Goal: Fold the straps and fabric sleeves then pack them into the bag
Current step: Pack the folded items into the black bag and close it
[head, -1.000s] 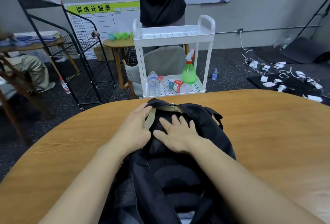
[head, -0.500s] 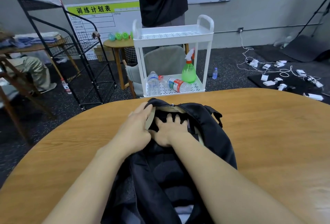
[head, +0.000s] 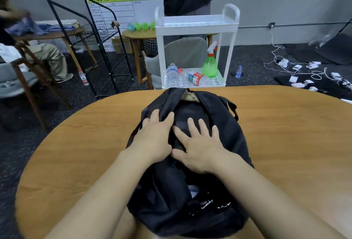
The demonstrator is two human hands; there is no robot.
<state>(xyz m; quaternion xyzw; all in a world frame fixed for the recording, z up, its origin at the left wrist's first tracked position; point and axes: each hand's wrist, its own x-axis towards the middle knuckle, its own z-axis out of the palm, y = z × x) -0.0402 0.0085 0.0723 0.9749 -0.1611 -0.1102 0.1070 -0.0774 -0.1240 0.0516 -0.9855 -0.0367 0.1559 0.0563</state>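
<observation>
Head view: a black bag (head: 190,162) lies in the middle of the round tabletop (head: 285,134), mouth facing away. The left hand (head: 152,139) rests flat on the bag's left flap, fingers together; the right hand (head: 200,149) presses down beside it, fingers spread. Best to press evenly so the contents settle flat. Beyond the bag stands a white cart (head: 196,48) with bottles; nothing blocks the hands.
</observation>
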